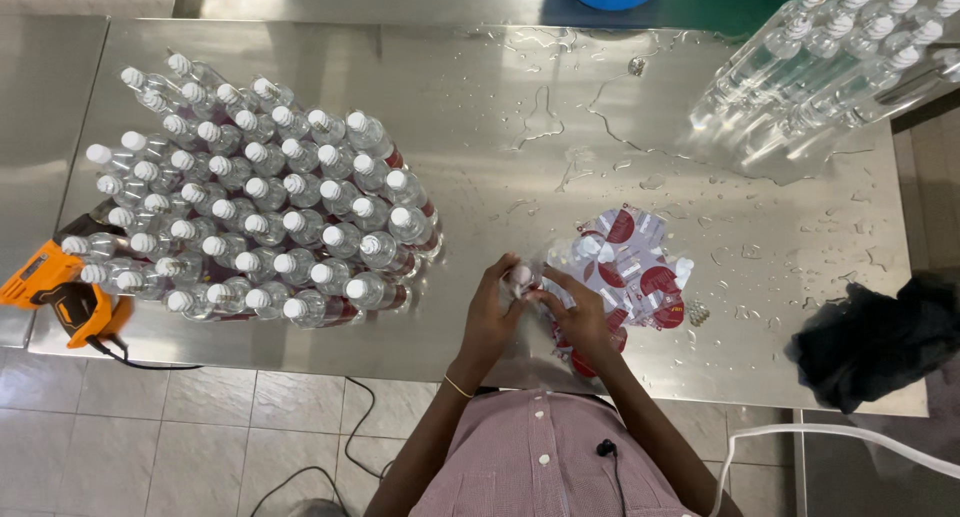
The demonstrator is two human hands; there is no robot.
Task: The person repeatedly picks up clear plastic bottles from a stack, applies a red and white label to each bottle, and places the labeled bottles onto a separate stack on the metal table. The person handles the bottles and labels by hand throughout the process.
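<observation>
Wet steel worktop (520,117): both hands (492,312) (578,312) grasp one bottle (522,277) (labels (630,267) beside); many labelled bottles (250,207) stand left, unlabelled ones (820,67) remain.

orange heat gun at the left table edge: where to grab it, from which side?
Judging by its pose, take the orange heat gun by its dark handle, coming from the left, off the table's edge. Capped bottles crowd its right side, and its cord hangs below, so the outer side looks freest.

Left hand (492,312) and right hand (578,317) together, fingers curled, touching.
</observation>
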